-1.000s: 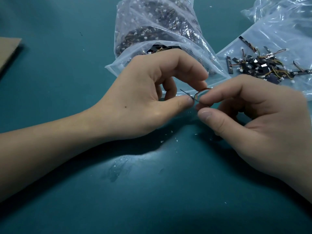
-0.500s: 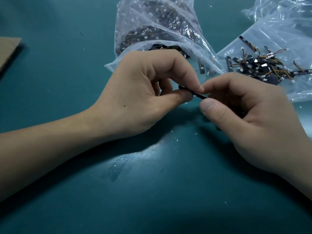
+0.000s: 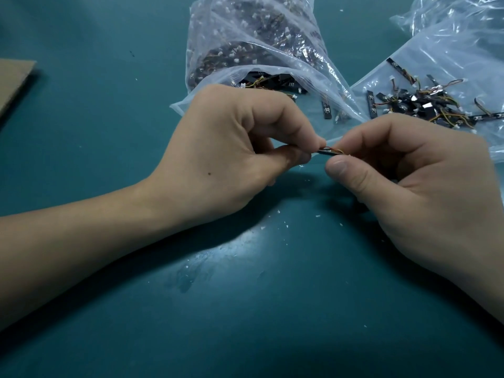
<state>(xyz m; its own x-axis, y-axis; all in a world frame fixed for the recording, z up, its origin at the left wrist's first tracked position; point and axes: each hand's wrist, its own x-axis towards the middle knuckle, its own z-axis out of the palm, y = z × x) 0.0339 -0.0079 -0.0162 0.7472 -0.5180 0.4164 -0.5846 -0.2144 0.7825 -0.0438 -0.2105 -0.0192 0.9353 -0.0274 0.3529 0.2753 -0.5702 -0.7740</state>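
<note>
A small black circuit strip (image 3: 327, 152) with thin orange and yellow wires is held between both hands above the teal table (image 3: 245, 309). My left hand (image 3: 231, 156) pinches its left end between thumb and forefinger. My right hand (image 3: 414, 186) pinches the right end and the wires, thumb tip just below the strip. Most of the strip is hidden by the fingers.
An open clear plastic bag (image 3: 253, 50) full of similar wired strips lies behind my left hand. A second clear bag (image 3: 450, 58) at the right carries a loose pile of strips (image 3: 420, 105). A piece of cardboard (image 3: 13, 80) sits at the left edge. White crumbs dot the table.
The hands have stayed together at the same spot. The strip has turned between the fingers, and its orange wires, hidden half a second ago, show again.
</note>
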